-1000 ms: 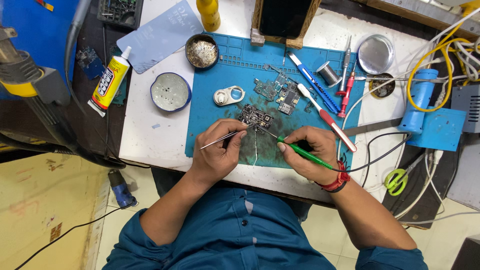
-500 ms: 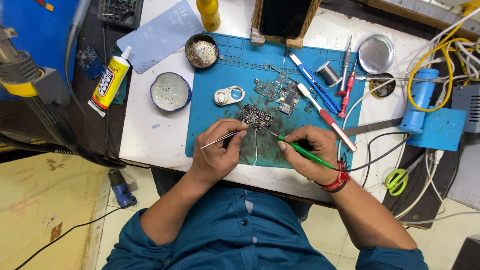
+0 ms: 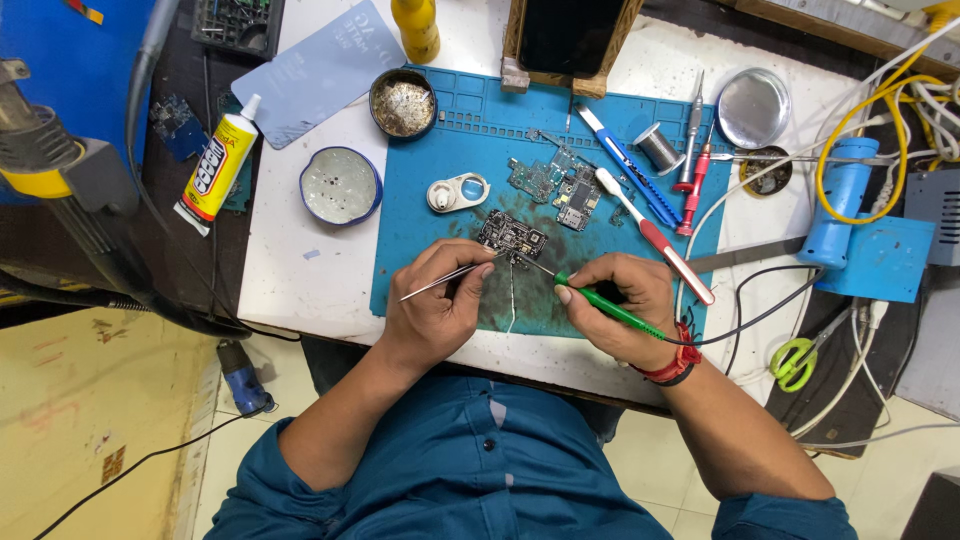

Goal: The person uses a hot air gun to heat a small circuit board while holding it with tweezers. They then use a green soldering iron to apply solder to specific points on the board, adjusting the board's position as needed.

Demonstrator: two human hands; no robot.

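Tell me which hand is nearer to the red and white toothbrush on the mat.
Right. The right hand lies just beside the lower end of the toothbrush, gripping a green-handled soldering iron. The left hand sits farther off, holding tweezers.

I can't see where the tips of my tweezers [image 3: 450,277] and my green soldering iron [image 3: 600,303] meet the small circuit board [image 3: 512,236]; the parts there are too tiny to tell. My left hand [image 3: 435,310] hides part of the blue mat [image 3: 430,200] near the table's front edge. My right hand [image 3: 625,310] covers the middle of the iron's handle. The yellow bottle [image 3: 416,28] and the dark phone in its wooden stand [image 3: 570,40] are cut off at the top edge. The grey box [image 3: 935,215] runs off the right edge. My arms hide the table's front edge.
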